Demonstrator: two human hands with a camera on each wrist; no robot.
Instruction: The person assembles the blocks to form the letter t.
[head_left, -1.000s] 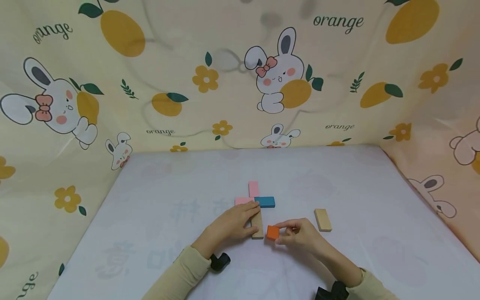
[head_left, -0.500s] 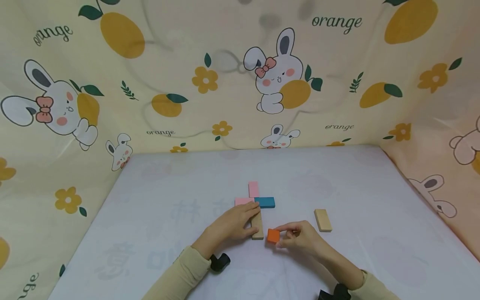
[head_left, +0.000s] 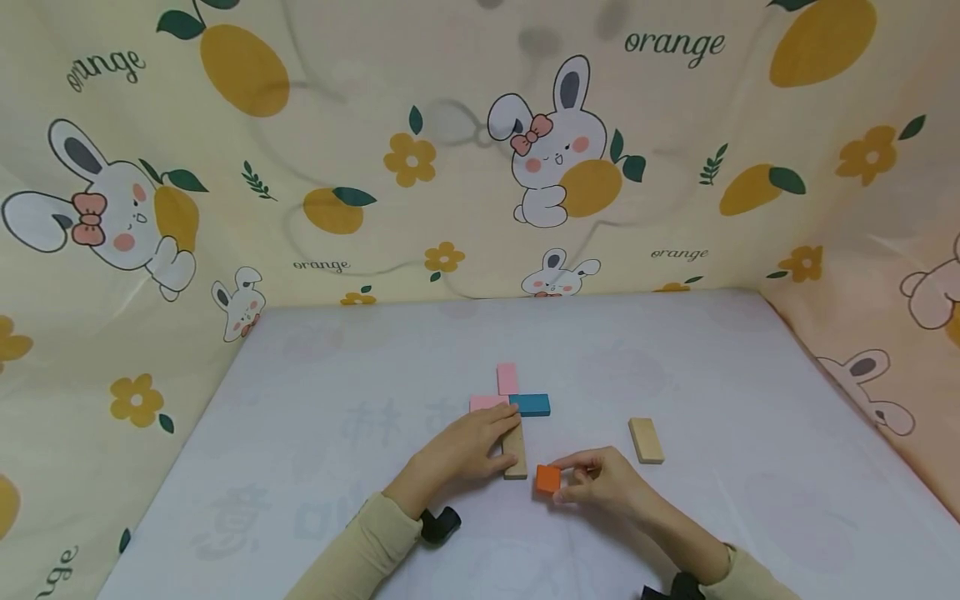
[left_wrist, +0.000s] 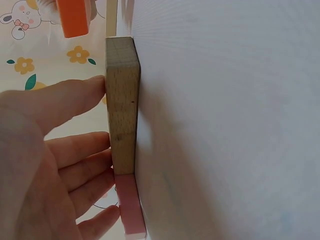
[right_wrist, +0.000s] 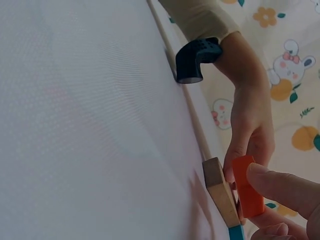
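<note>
A white cloth-covered table (head_left: 315, 400) carries flat wooden blocks. Near its centre, a pink rectangular block (head_left: 507, 377) points toward twelve o'clock, a second pink block (head_left: 483, 402) lies at nine, a blue rectangular block (head_left: 532, 405) at three, and a plain wooden block (head_left: 515, 454) at six. A small orange block (head_left: 547, 478) sits just right of that one; another plain wooden block (head_left: 646, 440) lies apart at four o'clock.

Open tabletop (head_left: 337, 467) lies left and far; the block cross (head_left: 517, 400) and lone wooden block (head_left: 646, 440) crowd the middle.
</note>
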